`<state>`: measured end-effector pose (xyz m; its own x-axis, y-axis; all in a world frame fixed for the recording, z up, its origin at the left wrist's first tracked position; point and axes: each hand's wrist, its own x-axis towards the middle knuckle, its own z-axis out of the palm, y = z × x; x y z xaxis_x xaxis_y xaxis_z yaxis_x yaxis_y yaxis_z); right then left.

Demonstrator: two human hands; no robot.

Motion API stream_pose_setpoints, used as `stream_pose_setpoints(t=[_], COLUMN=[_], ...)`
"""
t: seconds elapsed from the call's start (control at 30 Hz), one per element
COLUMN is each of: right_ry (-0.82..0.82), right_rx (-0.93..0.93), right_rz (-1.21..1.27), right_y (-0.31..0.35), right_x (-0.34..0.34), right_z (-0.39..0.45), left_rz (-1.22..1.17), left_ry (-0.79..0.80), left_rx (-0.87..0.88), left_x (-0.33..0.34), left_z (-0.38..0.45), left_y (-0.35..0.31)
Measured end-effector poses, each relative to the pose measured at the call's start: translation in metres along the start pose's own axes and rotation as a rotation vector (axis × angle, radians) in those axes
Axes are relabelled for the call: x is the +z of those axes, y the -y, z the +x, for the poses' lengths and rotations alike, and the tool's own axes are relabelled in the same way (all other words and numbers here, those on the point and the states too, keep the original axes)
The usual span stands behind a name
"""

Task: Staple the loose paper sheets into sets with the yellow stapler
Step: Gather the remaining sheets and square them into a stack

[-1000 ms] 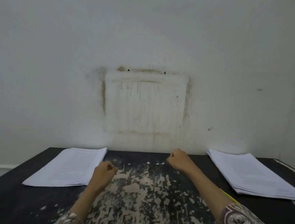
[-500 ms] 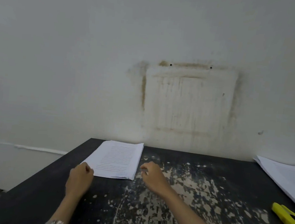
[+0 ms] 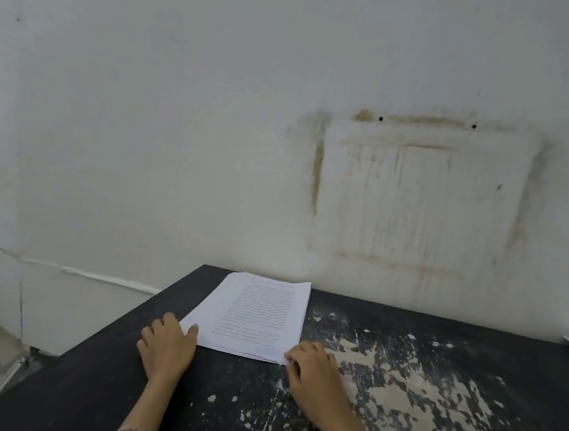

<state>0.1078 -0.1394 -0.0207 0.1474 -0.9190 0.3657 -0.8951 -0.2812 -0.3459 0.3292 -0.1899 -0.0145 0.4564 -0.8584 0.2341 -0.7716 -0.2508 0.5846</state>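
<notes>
Now both hands have reached the paper stack (image 3: 256,319) near the tabletop's (image 3: 467,386) far left corner: left hand (image 3: 166,347) thumb touching its near-left corner, right hand (image 3: 312,372) pinching the near-right.

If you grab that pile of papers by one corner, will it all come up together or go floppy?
Probably floppy: the paper stack is thin loose sheets with slightly fanned edges, so lifting it by the near corner at the right hand would likely bend it and let sheets slide apart. The left hand at the other near corner should help steady it.
</notes>
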Motion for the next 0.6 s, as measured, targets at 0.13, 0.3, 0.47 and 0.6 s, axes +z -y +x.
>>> stream_pose_setpoints(t=[0.13,0.3,0.47,0.6], right_ry=[-0.001,-0.005,0.006,0.008], right_rx=[-0.008,-0.018,-0.023,-0.022], right_rz=[0.010,0.005,0.001,0.007], right_y=[0.000,-0.002,-0.001,0.000], right_x=[0.001,0.002,0.000,-0.001], right_z=[0.002,0.004,0.003,0.002], left_rz=[0.016,0.061,0.024,-0.161], left_ry=[0.025,0.059,0.058,0.040], left_rx=[-0.032,-0.080,-0.069,-0.077], left_x=[0.003,0.006,0.010,0.013], left_z=[0.009,0.014,0.015,0.018], left_y=[-0.006,-0.011,-0.015,-0.017])
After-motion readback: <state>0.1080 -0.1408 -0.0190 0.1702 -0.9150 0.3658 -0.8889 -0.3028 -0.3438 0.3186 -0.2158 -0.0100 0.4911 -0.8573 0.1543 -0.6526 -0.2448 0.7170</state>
